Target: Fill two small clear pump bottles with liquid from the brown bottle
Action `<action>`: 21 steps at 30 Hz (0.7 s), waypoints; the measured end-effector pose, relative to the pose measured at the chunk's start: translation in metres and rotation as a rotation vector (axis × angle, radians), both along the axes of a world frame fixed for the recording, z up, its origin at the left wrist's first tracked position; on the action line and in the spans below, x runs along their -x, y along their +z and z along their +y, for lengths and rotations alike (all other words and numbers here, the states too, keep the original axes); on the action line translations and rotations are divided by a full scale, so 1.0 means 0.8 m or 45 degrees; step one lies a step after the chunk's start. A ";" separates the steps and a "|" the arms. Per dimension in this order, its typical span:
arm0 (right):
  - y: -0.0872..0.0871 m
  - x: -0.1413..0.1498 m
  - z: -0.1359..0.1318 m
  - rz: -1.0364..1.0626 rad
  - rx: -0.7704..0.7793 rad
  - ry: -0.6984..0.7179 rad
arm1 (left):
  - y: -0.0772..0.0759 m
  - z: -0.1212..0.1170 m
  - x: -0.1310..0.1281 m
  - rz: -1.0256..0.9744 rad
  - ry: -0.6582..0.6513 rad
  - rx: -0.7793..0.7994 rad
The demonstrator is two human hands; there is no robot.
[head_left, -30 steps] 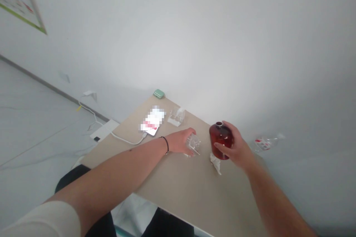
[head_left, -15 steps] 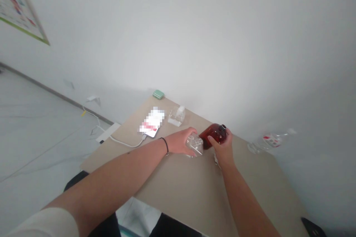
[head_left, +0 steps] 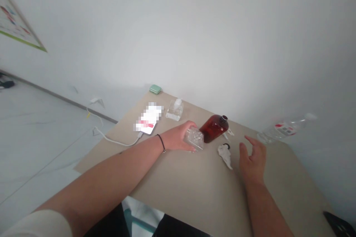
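Note:
My left hand (head_left: 176,136) is wrapped round a clear, square-sided plastic container (head_left: 197,139) low over the table (head_left: 189,189); its top is hidden in my palm. Just right of it an uncapped dark amber bottle (head_left: 213,129) stands upright, close to or touching the container. My right hand (head_left: 254,161) is empty, thumb and fingers apart, in the air right of the amber bottle. Between that hand and the bottle lies a crumpled whitish piece (head_left: 225,155) with a black ring at its top. A small white part (head_left: 230,132) lies behind it, its kind unclear.
A large clear plastic bottle (head_left: 286,129) with a red-and-white label stands by the wall at right. A phone (head_left: 150,118) on a white cable (head_left: 119,142), a small clear bottle (head_left: 174,110) and a green case (head_left: 155,89) sit at back left. Something black (head_left: 340,226) lies bottom right.
My right hand has let go of the amber bottle and moved right, fingers opening. The crumpled whitish piece now shows. My left hand keeps hold of the clear container.

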State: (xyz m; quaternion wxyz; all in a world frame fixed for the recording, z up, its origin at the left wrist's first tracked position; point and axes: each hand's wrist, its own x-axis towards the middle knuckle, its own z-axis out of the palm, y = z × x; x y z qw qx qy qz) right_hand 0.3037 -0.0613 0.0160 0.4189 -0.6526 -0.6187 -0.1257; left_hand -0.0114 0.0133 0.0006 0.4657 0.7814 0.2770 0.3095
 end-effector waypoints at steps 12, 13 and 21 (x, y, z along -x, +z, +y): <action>-0.019 -0.006 0.025 0.225 0.196 -0.076 | 0.005 -0.005 0.002 0.083 0.029 -0.025; -0.019 -0.006 0.025 0.234 0.197 -0.080 | 0.003 -0.005 0.003 0.078 0.028 -0.032; -0.027 -0.016 0.029 0.253 0.373 -0.154 | 0.000 -0.007 0.004 0.106 0.043 0.012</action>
